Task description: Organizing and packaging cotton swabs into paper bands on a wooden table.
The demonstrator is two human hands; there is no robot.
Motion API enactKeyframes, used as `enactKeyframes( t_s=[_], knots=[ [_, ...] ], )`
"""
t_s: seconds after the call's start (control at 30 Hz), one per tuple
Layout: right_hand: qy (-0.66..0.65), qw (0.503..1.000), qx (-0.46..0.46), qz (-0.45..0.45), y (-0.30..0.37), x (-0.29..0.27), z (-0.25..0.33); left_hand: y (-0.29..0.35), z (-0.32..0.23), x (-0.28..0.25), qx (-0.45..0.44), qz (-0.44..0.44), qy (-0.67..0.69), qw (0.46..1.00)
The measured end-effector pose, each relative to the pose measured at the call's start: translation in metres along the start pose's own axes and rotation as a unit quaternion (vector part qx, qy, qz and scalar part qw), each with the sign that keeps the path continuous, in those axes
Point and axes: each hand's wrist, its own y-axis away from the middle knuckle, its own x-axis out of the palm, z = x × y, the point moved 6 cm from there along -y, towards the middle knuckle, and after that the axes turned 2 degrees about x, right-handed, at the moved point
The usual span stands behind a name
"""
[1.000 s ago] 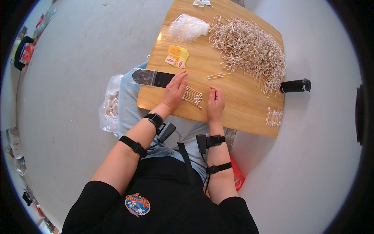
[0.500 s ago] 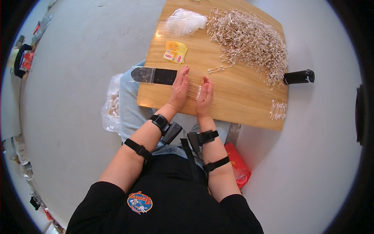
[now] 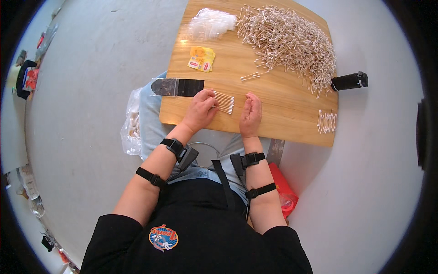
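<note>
A flat row of cotton swabs point(image 3: 225, 102) lies side by side on the wooden table point(image 3: 278, 121) in front of me. My left hand point(image 3: 200, 109) has its fingers curled over the row's left end, gripping the swabs there and hiding their left tips. A short gap separates the row's other end from my right hand point(image 3: 251, 115), which rests on its edge near the table's front, fingers loosely bent and nothing held. Beyond my left hand is a black strip point(image 3: 190, 87) with a clear plastic sleeve point(image 3: 164, 86) at its left.
A big heap of cotton swabs point(image 3: 292, 43) covers the far right. Clear plastic bags point(image 3: 212, 23) and yellow cards point(image 3: 201, 59) lie far left. A few loose swabs point(image 3: 253, 76) sit mid-table, a small group point(image 3: 327, 122) at the right edge. A black cylinder point(image 3: 349, 81) is beside the table.
My hands have moved apart from the two ends of the swab row. The left fingers have curled over its left end; the right hand has shifted right, off the row.
</note>
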Motion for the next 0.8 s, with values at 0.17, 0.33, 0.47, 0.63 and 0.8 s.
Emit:
enactKeyframes(
  t_s=[0.17,0.33,0.47,0.63,0.8],
  knots=[
    [0.004,1.000,0.019,-0.006,0.001,0.000,-0.003,-0.003,-0.003,-0.001,0.029,0.021,-0.015,0.999],
    [-0.001,1.000,0.017,-0.014,-0.001,-0.001,-0.001,-0.005,-0.005,-0.004,0.038,0.017,-0.025,0.999],
    [0.002,1.000,0.010,-0.021,-0.002,-0.002,-0.001,-0.019,-0.005,-0.012,-0.005,-0.030,0.009,0.999],
    [0.008,1.000,0.008,-0.022,-0.002,0.000,-0.001,-0.044,0.021,-0.008,-0.056,-0.020,-0.008,0.998],
    [0.015,1.000,0.008,-0.020,-0.002,0.000,-0.001,-0.050,0.029,0.007,-0.015,0.096,-0.053,0.994]
  ],
)
